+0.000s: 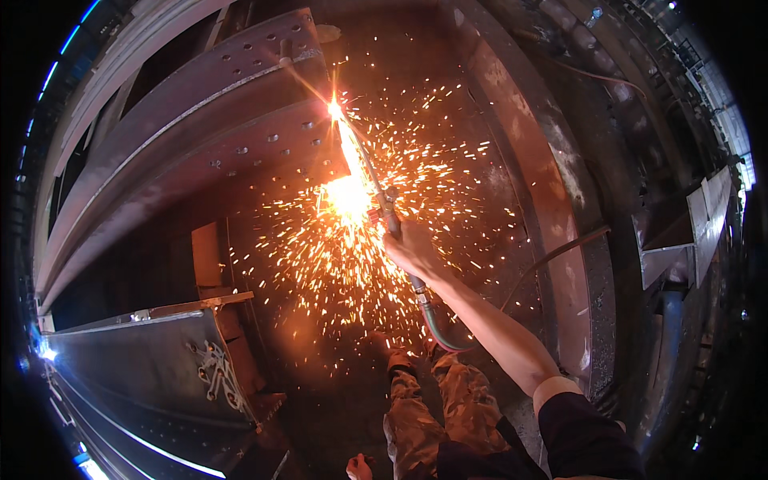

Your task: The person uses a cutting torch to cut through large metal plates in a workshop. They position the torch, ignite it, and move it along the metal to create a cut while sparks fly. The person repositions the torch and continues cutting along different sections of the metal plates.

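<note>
My right hand [412, 250] grips a cutting torch [390, 210] by its handle. The torch's thin tubes reach up to the end of a large steel beam [232, 120] with bolt holes in its flanges. A bright flame burns at the beam's end, and glowing sparks [348, 196] pour down to the floor and scatter widely. From the torch's rear end hangs a hose [436, 326], curving beside my forearm. My left hand [359, 467] is low at the bottom edge, away from the torch. Its fingers look curled, and most of it is cut off by the picture's edge.
A second steel beam [136, 360] lies at the lower left, with pale scribbled marks near its end. A long rusty beam [552, 184] runs down the right side, a hose or cable [560, 252] crossing it. Angled steel plates [680, 232] stand farther right. Sparks land near my boots [400, 358].
</note>
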### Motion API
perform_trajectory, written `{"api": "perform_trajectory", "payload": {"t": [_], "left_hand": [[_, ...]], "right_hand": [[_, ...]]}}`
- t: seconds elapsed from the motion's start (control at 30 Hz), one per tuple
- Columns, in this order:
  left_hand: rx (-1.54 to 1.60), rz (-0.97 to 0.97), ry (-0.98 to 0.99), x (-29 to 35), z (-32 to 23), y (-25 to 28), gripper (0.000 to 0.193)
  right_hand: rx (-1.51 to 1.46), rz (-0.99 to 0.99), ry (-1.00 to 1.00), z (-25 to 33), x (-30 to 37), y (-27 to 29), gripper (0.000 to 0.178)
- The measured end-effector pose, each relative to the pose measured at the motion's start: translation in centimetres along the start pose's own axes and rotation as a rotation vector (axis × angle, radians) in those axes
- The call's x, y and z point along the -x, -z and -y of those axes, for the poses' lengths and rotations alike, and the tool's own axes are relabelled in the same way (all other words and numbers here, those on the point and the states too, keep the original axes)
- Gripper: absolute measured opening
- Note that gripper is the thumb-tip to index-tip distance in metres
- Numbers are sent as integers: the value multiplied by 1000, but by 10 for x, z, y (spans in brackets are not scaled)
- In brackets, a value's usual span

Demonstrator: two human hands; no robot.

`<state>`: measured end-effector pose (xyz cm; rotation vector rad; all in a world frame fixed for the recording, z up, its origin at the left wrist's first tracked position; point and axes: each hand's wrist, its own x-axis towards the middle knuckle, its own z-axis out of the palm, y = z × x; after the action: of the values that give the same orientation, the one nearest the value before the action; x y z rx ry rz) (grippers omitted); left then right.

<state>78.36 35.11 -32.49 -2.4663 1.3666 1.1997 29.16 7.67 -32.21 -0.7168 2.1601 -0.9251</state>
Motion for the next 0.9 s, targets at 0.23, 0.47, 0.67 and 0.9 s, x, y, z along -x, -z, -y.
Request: {"api": "perform_trajectory", "payload": {"t": [0.23,0.47,0.67,0.9], "left_hand": [[9,21,22,-7,-5,-8,33],[-9,-7,16,-5,-8,-9,35],[-10,-27,36,-11,10,-14,33],[13,32,47,-9,2,-11,32]], "right_hand": [[70,75,15,5,-10,11,31],[-6,31,-7,-1,-6,5,27],[33,64,-64,-1,-8,6,28],[32,65,-67,-5,-12,3,23]]}}
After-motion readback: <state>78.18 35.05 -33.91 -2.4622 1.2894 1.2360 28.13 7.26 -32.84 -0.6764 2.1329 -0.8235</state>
